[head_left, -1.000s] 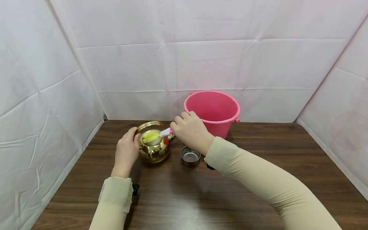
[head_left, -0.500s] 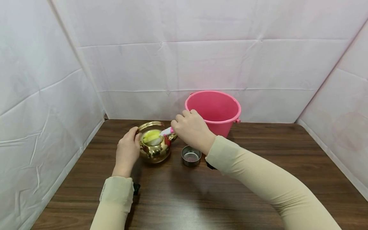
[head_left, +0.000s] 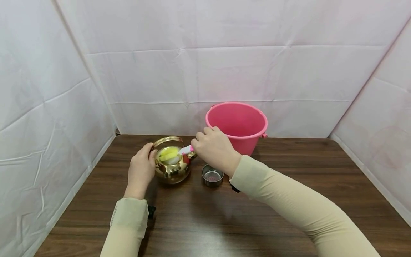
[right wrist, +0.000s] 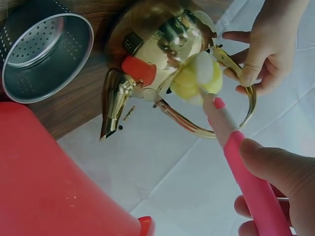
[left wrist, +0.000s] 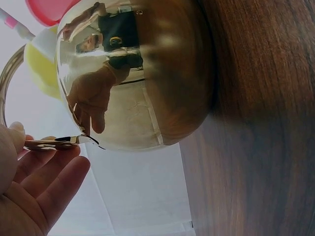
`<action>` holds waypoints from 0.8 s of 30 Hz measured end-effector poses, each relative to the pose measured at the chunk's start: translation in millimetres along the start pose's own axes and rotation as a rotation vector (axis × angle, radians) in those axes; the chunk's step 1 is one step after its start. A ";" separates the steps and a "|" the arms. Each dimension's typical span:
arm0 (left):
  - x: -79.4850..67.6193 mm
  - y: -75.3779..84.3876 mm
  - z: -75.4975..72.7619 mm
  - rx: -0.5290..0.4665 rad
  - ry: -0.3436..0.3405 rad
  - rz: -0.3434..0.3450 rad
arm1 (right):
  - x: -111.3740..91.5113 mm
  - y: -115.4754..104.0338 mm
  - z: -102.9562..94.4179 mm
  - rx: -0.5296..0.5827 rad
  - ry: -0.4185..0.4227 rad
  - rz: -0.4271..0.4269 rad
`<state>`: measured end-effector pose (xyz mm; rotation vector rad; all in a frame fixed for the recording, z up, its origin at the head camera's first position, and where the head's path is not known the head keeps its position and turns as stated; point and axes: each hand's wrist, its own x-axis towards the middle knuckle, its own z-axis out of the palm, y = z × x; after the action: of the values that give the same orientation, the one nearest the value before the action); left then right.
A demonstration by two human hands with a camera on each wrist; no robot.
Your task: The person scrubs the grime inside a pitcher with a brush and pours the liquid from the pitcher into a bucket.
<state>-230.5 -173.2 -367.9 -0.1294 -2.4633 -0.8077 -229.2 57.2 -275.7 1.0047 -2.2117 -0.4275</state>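
A shiny gold teapot (head_left: 172, 172) with a spout and an arched handle (left wrist: 11, 69) stands upright on the table. My left hand (head_left: 141, 171) pinches the handle at its left side, thumb against fingers. My right hand (head_left: 216, 148) grips the pink and white handle of a sponge brush (right wrist: 248, 169). The brush slants down to the left, and its yellow and white sponge head (right wrist: 197, 78) sits in the teapot's round opening. How deep it reaches inside is hidden. Right of the teapot, below my right hand, stands a small perforated metal strainer (head_left: 212, 176).
A pink bucket (head_left: 247, 141) stands upright behind my right hand, partly covered by it. The brown wooden table (head_left: 289, 200) extends to the right and toward me. White cloth walls (head_left: 160, 78) rise behind the table and at both sides.
The right hand and the brush have shifted only slightly, with the sponge head staying in the teapot's opening. The left hand keeps its hold on the handle. Strainer and bucket stay in place.
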 end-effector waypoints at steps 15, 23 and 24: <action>0.3 -2.7 1.2 -0.001 0.057 0.032 | 28.9 -2.1 -18.0 -0.031 -0.194 -0.046; 1.0 -2.4 1.1 -0.003 0.040 0.030 | 32.8 2.2 -26.8 -0.048 -0.151 -0.041; 1.2 -2.2 1.1 -0.005 0.042 0.032 | 33.5 2.8 -28.3 -0.049 -0.142 -0.038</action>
<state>-232.6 -174.5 -369.2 -0.1516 -2.4137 -0.7945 -227.6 33.0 -239.1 1.0195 -2.2987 -0.5842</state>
